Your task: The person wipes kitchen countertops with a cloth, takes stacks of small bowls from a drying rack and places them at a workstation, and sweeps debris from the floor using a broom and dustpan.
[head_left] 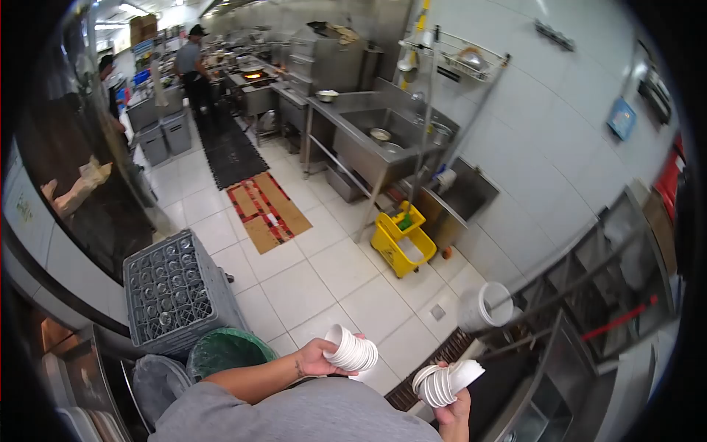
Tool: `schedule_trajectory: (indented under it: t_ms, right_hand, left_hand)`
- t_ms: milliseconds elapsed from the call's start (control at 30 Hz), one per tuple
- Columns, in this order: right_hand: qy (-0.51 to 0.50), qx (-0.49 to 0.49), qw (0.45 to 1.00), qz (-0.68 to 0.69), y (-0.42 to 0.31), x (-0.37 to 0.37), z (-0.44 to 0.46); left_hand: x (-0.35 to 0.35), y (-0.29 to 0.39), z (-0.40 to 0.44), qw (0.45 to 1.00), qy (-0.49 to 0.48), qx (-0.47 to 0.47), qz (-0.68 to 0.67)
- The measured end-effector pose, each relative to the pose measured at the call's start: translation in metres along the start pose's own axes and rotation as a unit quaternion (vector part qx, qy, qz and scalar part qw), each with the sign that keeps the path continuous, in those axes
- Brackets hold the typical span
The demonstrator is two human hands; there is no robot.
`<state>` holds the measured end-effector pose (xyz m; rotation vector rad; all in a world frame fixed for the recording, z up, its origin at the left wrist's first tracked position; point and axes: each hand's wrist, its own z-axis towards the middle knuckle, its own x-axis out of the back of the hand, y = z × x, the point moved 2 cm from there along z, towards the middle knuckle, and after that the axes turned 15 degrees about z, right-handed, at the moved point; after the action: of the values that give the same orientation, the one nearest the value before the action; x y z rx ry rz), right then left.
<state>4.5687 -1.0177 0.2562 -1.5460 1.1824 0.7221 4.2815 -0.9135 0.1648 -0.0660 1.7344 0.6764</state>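
My left hand (318,359) is closed round a stack of small white bowls (352,351), nested and tipped on their side in front of my body. Further right, my right hand (455,409) grips a second stack of white bowls (434,386). A white piece with an uneven edge (465,374) sits against that second stack; I cannot tell exactly what it is. Both stacks are held in the air above the floor, apart from each other. Part of the fingers of each hand is hidden behind the bowls.
A grey rack of glasses (173,283) and a green-lined bin (228,350) stand at left. Ahead are a yellow mop bucket (403,247), a steel sink (375,121) and a cardboard mat (269,214). A white bucket (490,306) stands right. Two people work farther back.
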Motion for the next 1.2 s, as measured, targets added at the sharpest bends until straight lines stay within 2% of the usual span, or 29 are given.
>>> schedule_trajectory:
  t_ms: [33,100,167,200,233,300,400,500,533,633,767,800,900,967,1067,1167,1200]
  right_hand:
    - [-0.031,-0.037,0.999,0.000,0.004,-0.011,0.032]
    - [-0.029,-0.082,0.995,-0.048,0.013,-0.026,0.102]
    - [-0.088,-0.170,0.980,-0.053,0.032,-0.062,0.158]
    - [-0.095,-0.193,0.975,-0.045,0.046,-0.069,0.190]
    - [-0.104,-0.214,0.970,-0.039,0.061,-0.080,0.220]
    - [-0.116,-0.249,0.960,-0.063,0.090,-0.115,0.265]
    - [-0.154,-0.320,0.930,-0.097,0.134,-0.151,0.326]
    - [-0.149,-0.337,0.926,-0.076,0.168,-0.191,0.373]
    - [-0.128,-0.314,0.938,-0.072,0.178,-0.194,0.392]
    - [-0.120,-0.293,0.945,-0.089,0.200,-0.217,0.441]
    - [-0.098,-0.278,0.954,-0.056,0.228,-0.245,0.506]
    - [-0.094,-0.271,0.956,-0.066,0.235,-0.251,0.526]
    - [-0.092,-0.264,0.957,-0.078,0.265,-0.281,0.590]
    - [-0.080,-0.300,0.947,-0.077,0.292,-0.285,0.647]
    - [-0.119,-0.290,0.946,-0.082,0.339,-0.344,0.722]
    - [-0.176,-0.405,0.896,-0.053,0.402,-0.399,0.784]
    - [-0.151,-0.406,0.899,-0.073,0.425,-0.409,0.811]
  left_hand:
    - [0.007,0.015,-0.002,0.999,0.030,-0.014,0.014]
    - [0.016,0.043,-0.014,0.997,0.057,-0.041,0.018]
    - [0.028,0.070,-0.031,0.986,0.109,-0.122,0.027]
    - [0.033,0.082,-0.043,0.976,0.156,-0.152,0.023]
    - [0.040,0.092,-0.054,0.974,0.161,-0.161,0.019]
    - [0.064,0.110,-0.078,0.935,0.268,-0.231,-0.021]
    - [0.098,0.143,-0.106,0.901,0.301,-0.308,-0.046]
    - [0.127,0.203,-0.113,0.890,0.327,-0.313,-0.055]
    - [0.136,0.228,-0.111,0.898,0.285,-0.328,-0.073]
    - [0.158,0.316,-0.092,0.909,0.297,-0.288,-0.045]
    - [0.201,0.439,-0.052,0.938,0.206,-0.281,0.004]
    - [0.209,0.467,-0.041,0.936,0.207,-0.285,0.007]
    - [0.240,0.548,-0.022,0.934,0.183,-0.305,-0.004]
    - [0.266,0.591,-0.016,0.932,0.160,-0.324,-0.017]
    - [0.294,0.646,-0.026,0.917,0.179,-0.356,-0.021]
    - [0.315,0.693,-0.062,0.896,0.234,-0.377,-0.015]
    - [0.325,0.706,-0.075,0.881,0.268,-0.388,-0.022]
